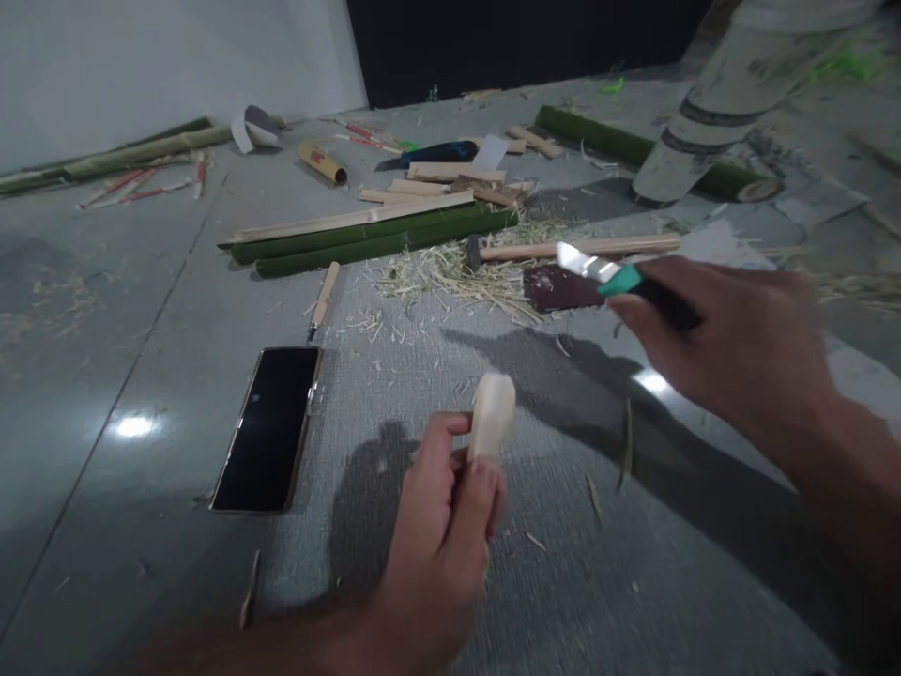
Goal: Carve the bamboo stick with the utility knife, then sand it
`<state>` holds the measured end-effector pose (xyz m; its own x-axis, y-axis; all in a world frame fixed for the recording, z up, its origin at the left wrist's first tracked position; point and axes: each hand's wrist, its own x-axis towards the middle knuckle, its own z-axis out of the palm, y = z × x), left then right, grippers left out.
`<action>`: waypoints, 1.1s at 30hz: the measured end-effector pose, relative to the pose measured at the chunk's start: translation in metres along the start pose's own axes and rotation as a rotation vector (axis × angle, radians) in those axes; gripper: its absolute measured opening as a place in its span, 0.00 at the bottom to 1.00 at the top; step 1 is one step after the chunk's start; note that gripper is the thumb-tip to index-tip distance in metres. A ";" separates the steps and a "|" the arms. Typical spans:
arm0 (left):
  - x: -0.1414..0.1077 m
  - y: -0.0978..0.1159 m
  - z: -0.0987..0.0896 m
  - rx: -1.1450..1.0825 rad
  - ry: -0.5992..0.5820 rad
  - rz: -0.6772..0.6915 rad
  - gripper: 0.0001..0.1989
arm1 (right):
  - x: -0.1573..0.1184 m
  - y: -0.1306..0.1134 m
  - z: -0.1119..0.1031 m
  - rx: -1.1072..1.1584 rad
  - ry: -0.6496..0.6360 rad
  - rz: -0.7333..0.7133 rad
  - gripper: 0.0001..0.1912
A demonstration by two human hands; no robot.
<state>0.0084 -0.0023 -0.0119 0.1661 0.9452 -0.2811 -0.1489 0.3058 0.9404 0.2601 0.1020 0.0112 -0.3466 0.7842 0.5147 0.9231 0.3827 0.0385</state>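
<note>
My left hand is closed around a short pale piece of bamboo or wood, whose rounded end sticks up past the fingers. To the upper right, my right hand grips a utility knife with a teal and black handle. Its bright blade points left and stands apart from the pale piece. Under the knife, a dark reddish-brown flat block lies on the floor among shavings. A hammer with a wooden handle rests just behind it.
A phone lies at left, with a small wooden-handled tool beyond it. Split green bamboo, wood pieces and a printed yellow tube lie farther back. A thick bamboo pole sits at upper right, partly behind a pale leg-like shape.
</note>
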 end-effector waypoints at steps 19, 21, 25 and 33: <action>0.012 0.005 -0.001 0.035 0.118 0.097 0.06 | -0.009 -0.037 -0.002 0.456 -0.285 -0.415 0.12; 0.012 0.006 -0.001 0.045 0.112 0.107 0.07 | -0.009 -0.039 -0.004 0.407 -0.248 -0.429 0.12; 0.007 0.004 0.000 0.045 0.121 0.101 0.07 | -0.007 -0.036 -0.006 0.300 -0.154 -0.426 0.12; -0.001 0.000 -0.001 0.002 0.016 0.004 0.07 | 0.001 0.010 0.007 0.108 -0.003 -0.057 0.14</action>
<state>0.0069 -0.0033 -0.0115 0.1498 0.9482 -0.2802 -0.1479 0.3017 0.9419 0.2676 0.1095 0.0061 -0.3986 0.7613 0.5114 0.8786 0.4769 -0.0252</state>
